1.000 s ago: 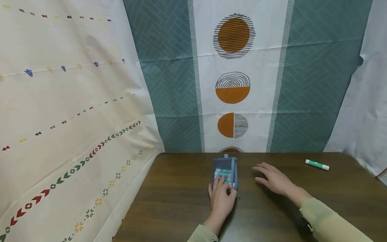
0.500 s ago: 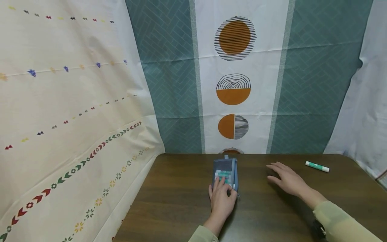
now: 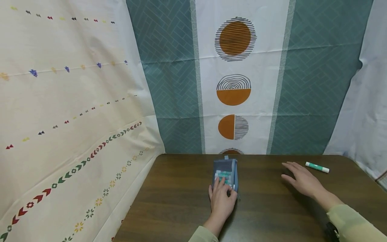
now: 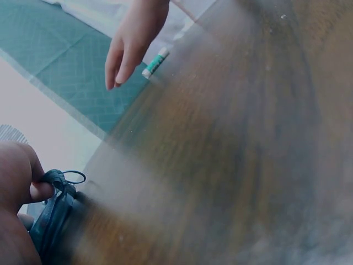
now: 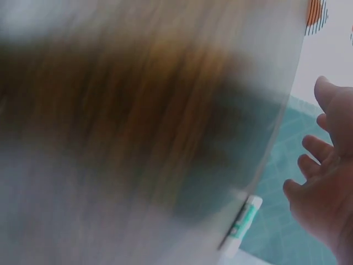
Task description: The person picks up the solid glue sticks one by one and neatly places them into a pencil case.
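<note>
A blue zip pouch (image 3: pixel 223 164) with a see-through front lies on the table, with green and white sticks showing inside. My left hand (image 3: pixel 222 201) rests over its near end; in the left wrist view, thumb and finger pinch the pouch (image 4: pixel 54 212) at its corner, by a looped zipper pull (image 4: pixel 74 177). To the right, my right hand (image 3: pixel 303 179) is held above the table with nothing in it, fingers relaxed. Just beyond it lies a green and white glue stick (image 3: pixel 317 167), also seen in the right wrist view as a glue stick (image 5: pixel 242 223).
A brown wooden table (image 3: pixel 169 201) spans the lower part of the head view. Behind it hangs a green and white curtain (image 3: pixel 172 87) with orange circles. A cream patterned cloth (image 3: pixel 69 111) hangs along the left side.
My right hand has moved rightward over the table, away from the pouch and closer to the glue stick. The left hand and the pouch have stayed in place.
</note>
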The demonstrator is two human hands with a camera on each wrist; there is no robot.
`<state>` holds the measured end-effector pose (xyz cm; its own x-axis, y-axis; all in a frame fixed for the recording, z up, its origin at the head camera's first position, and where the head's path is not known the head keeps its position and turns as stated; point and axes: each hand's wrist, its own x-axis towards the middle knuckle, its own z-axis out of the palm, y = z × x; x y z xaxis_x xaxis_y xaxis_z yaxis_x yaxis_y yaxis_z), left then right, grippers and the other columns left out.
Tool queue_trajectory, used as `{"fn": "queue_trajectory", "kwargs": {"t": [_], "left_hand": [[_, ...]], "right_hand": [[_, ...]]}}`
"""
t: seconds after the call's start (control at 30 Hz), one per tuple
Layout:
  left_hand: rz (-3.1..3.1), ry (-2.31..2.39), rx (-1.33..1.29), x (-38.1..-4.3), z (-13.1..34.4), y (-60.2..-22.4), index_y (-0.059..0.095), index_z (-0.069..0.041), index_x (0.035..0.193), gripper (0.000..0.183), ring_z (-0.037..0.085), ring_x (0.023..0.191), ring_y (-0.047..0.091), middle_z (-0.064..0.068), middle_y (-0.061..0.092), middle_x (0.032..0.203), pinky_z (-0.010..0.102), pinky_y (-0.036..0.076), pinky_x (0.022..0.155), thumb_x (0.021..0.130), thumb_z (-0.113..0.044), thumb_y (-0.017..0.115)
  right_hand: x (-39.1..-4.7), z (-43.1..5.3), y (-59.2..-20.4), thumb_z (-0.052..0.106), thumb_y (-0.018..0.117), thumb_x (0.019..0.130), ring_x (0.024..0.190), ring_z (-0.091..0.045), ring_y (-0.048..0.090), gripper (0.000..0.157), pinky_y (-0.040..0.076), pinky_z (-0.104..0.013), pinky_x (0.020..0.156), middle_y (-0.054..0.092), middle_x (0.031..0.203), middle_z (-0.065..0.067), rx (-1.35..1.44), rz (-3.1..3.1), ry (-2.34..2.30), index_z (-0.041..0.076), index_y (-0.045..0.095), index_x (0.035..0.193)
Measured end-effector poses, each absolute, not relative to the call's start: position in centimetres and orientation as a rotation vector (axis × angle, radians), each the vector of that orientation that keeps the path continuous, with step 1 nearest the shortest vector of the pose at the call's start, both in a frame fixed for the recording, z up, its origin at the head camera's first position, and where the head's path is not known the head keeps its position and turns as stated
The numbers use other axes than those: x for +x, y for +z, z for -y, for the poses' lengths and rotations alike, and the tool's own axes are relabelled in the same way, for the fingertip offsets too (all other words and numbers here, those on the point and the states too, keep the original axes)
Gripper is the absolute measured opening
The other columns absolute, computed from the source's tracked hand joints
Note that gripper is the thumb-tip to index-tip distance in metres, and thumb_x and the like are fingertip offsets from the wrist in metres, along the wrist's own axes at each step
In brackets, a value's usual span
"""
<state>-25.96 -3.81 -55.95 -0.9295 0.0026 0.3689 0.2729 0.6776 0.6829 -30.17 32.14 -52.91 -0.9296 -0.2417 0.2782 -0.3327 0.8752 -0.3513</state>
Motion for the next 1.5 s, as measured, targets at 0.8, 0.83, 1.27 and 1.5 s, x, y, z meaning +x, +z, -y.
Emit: {"fn": "queue_trajectory", "kwargs": {"t": [0.8,0.83,1.27,1.5], "left_hand": [[2.551,-1.13,-0.219,-26.0,3.8,-55.9,0.062,-0.022,0.07,0.021,0.04,0.157,0.044,0.015,0.063,0.156,0.079,0.02,0.123,0.089,-0.015,0.067],[2.551,-1.13,-0.217,-26.0,3.8,-55.9,0.063,-0.022,0.07,0.021,0.04,0.157,0.044,0.015,0.063,0.156,0.079,0.02,0.123,0.089,-0.016,0.068],[2.549,-1.122,-0.224,-26.1,3.8,-56.1,0.061,-0.023,0.069,0.022,0.038,0.157,0.044,0.014,0.064,0.156,0.078,0.021,0.123,0.089,-0.015,0.066],[2.554,-1.12,-0.221,-26.1,3.7,-56.1,0.062,-0.022,0.07,0.022,0.038,0.157,0.045,0.014,0.064,0.155,0.078,0.021,0.123,0.09,-0.016,0.067]], "right_hand": [[-30.0,-39.1,-53.8,0.032,0.063,0.113,0.138,-0.071,0.038,0.07,0.032,-0.083,0.106,0.04,0.153,-0.05,0.276,2.76,0.612,-0.017,0.039,0.157],[-30.0,-39.4,-53.9,0.033,0.062,0.113,0.138,-0.071,0.037,0.071,0.032,-0.082,0.106,0.039,0.152,-0.05,0.27,2.763,0.615,-0.017,0.038,0.157],[-29.9,-43.1,-54.9,0.034,0.057,0.115,0.136,-0.073,0.035,0.073,0.032,-0.082,0.104,0.036,0.151,-0.053,0.189,2.768,0.616,-0.02,0.032,0.158],[-29.7,-44.6,-55.4,0.036,0.055,0.116,0.134,-0.074,0.034,0.076,0.032,-0.082,0.103,0.034,0.15,-0.055,0.137,2.78,0.611,-0.023,0.031,0.157]]}}
